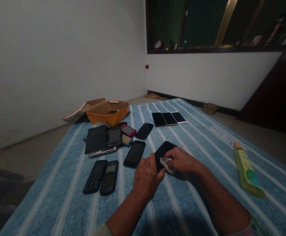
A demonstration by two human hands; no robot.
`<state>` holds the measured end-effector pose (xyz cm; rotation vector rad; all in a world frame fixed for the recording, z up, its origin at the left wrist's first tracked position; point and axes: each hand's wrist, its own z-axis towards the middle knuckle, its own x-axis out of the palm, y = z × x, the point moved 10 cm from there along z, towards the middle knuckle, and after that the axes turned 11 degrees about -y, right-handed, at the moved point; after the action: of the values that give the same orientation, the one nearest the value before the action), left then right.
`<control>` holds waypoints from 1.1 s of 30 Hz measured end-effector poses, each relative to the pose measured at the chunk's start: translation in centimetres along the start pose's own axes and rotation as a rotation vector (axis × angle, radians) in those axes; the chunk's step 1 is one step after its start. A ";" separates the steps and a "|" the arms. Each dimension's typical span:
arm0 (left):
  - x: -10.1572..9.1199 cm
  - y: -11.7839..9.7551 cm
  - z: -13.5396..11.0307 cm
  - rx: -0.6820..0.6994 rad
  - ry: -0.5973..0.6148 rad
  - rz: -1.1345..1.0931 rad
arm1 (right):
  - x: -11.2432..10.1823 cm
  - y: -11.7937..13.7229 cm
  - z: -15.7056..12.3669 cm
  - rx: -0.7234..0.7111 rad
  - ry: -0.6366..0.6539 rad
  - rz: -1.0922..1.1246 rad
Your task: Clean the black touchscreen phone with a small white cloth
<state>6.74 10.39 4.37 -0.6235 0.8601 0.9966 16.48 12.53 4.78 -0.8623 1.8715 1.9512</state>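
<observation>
My left hand (146, 175) grips the near left edge of a black smartphone (164, 148), which lies tilted on the striped cloth. Crumpled in the fingers of my right hand (179, 160) is a whitish wipe or cloth (166, 164), pressed against the phone's dark screen. The phone's lower right part is hidden by that hand and the cloth. Just left of my hands is another black smartphone (134, 154), and beyond it a third one (144, 131). Two keypad phones (95, 177) sit side by side farther left.
A pile of phones (96, 139) and an open orange box (108, 118) stand at the back left. Three smartphones (168, 119) are lined up at the back. A bottle of yellow-green liquid (248, 173) lies on the right of the blue striped cloth (197, 131).
</observation>
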 end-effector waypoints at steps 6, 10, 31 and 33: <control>-0.3 0.0 -0.3 -0.035 0.039 -0.044 | -1.8 -2.3 0.5 0.071 -0.079 0.051; -0.2 0.4 -0.6 -0.081 0.102 -0.084 | -3.7 -4.0 0.8 0.113 -0.166 0.008; 0.4 3.8 -0.9 -0.243 0.113 -0.461 | 2.5 1.1 -0.1 -0.087 0.039 -0.067; 0.3 3.8 -0.9 -0.236 0.116 -0.475 | 3.3 1.6 -0.3 -0.119 0.082 -0.032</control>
<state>3.12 11.44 3.39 -1.0407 0.6538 0.6364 13.05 11.42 4.10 -1.0151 1.7896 2.0538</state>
